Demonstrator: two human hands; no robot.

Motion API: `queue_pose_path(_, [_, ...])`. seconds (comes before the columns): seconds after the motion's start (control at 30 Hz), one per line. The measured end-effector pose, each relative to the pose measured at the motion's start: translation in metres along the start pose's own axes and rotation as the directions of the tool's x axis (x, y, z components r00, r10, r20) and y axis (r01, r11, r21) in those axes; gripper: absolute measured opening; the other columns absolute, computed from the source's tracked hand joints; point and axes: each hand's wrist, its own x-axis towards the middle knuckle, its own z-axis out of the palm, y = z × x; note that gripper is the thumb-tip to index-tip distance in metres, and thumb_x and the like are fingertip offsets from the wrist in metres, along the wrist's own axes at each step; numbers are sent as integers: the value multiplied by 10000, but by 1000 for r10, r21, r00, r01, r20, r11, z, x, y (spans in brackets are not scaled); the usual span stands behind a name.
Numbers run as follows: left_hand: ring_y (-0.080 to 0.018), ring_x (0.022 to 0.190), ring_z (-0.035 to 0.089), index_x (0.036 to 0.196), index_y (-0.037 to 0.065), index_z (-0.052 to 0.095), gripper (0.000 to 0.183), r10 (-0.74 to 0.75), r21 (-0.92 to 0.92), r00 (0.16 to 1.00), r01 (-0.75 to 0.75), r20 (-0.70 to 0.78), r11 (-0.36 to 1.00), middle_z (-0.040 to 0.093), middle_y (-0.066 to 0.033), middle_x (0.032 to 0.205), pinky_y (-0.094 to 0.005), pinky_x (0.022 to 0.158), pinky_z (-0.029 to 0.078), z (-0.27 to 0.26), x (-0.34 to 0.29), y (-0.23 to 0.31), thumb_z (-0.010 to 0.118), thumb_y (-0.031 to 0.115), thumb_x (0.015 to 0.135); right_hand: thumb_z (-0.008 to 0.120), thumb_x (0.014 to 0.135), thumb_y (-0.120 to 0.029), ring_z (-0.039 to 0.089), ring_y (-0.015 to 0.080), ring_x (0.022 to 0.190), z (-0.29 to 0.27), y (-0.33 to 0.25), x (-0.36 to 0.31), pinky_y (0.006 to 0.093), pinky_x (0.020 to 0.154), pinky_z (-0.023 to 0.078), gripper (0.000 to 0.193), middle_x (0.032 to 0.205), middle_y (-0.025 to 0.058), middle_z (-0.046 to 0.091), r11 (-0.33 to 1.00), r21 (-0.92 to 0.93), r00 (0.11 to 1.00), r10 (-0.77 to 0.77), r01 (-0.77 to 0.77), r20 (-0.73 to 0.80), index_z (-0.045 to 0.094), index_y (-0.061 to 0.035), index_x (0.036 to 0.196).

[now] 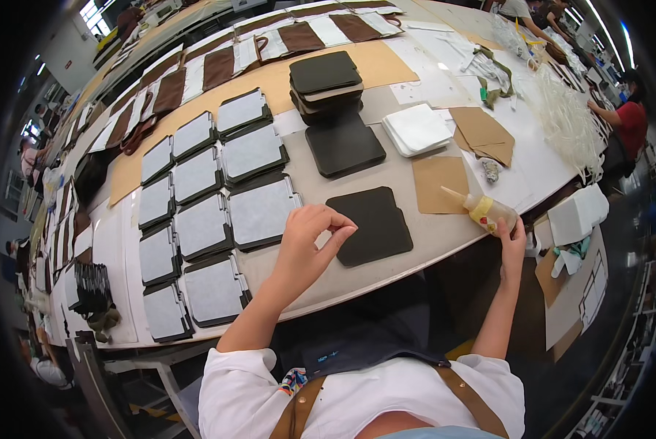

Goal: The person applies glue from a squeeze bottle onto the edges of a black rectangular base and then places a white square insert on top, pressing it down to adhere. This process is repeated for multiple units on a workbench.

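My right hand (pixel 513 235) is closed around a translucent squeeze bottle (pixel 492 214) with a yellow band, tilted so its narrow nozzle points left over a brown paper sheet (pixel 438 183). A black flat panel (pixel 372 227) with rounded corners and a stepped right side lies near the table's front edge. Above its left side is my left hand (pixel 313 235), thumb and forefinger pinched together with nothing visible between them. Left of it lie several rows of black pieces faced with pale grey sheets (pixel 258 216). Beyond the black panel are another black panel (pixel 345 144) and a tall stack of dark panels (pixel 325 77).
White pads (pixel 418 129) and brown card pieces (pixel 481 135) lie at the right. Brown and white pieces (pixel 299 36) line the table's far side. Clear strips (pixel 566 110) heap at the far right. A person in red (pixel 630 121) is at the right.
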Motion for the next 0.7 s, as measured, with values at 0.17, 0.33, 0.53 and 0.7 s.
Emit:
queue_pose_path(0.17, [-209, 854, 593, 850, 90, 688, 64, 59, 67, 991, -51, -121, 996, 656, -18, 832, -362, 889, 379, 15, -4, -20, 746, 113, 868, 700, 973, -237, 561, 196, 1228, 12, -22, -12, 379, 1068, 454, 535, 1335, 94, 559, 807, 546, 959, -86, 226, -269, 462, -23, 1401])
queue_pose_path(0.33, [-226, 877, 588, 831, 77, 658, 127, 53, 152, 972, -18, -229, 988, 657, -34, 846, -363, 906, 379, 12, -4, -34, 759, 144, 867, 746, 937, -217, 569, 193, 1211, 52, -84, -26, 353, 1043, 472, 593, 1310, 80, 567, 739, 655, 987, -96, 159, -131, 453, -22, 1414])
queue_pose_path(0.53, [-220, 898, 584, 827, 74, 639, 146, 67, 179, 958, -16, -279, 984, 656, -37, 869, -357, 938, 366, 7, -6, -33, 760, 146, 866, 778, 881, -118, 600, 170, 1149, 108, -104, -41, 340, 1043, 467, 579, 1259, 92, 588, 887, 335, 948, -310, 317, -75, 471, -12, 1360])
queue_pose_path(0.7, [-207, 875, 574, 832, 112, 678, 116, 90, 177, 949, -37, -302, 983, 645, 3, 829, -371, 910, 348, 8, -6, -33, 786, 155, 838, 758, 889, -86, 594, 184, 1157, 134, -113, -48, 338, 1038, 462, 498, 1231, 117, 602, 893, 292, 937, -349, 343, -33, 477, -23, 1296])
